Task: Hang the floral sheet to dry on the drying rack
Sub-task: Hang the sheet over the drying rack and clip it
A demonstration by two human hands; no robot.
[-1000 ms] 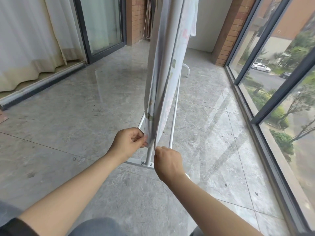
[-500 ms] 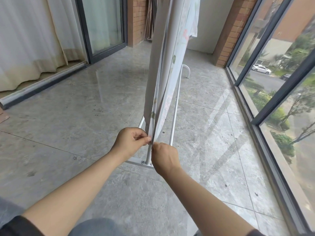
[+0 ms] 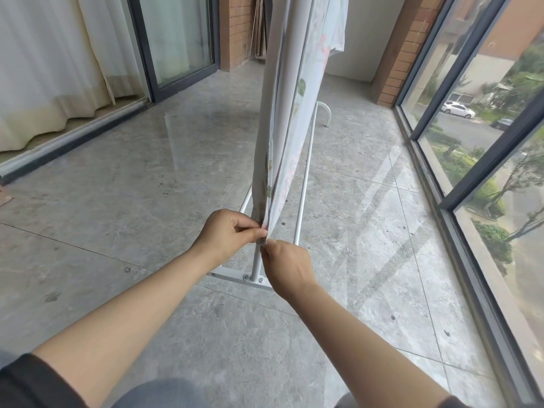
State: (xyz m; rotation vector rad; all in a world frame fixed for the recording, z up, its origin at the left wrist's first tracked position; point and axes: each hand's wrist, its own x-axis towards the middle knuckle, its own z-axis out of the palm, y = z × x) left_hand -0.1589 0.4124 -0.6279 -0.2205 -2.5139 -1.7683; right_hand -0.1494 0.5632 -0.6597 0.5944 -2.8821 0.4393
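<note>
L hand point(image 3: 229, 234) & R hand point(image 3: 287, 266) closer now, both pinching floral sheet point(image 3: 282, 128) bottom edge

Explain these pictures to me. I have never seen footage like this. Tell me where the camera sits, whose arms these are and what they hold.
There is no machine here. A person wears one wide-angle camera on the head, looking forward and down, so the two bare arms coming in from the bottom are that person's own. Every picture is from this one view.

The tall cloth hanging in the middle is the floral sheet, already draped over a white metal drying rack that stands on the grey tiled floor. The left hand pinches the sheet's lower edge with its fingers, and the right hand pinches the same bottom corner just below it.

Cream curtains hang on the left. Large windows on the right look onto a street.
</note>
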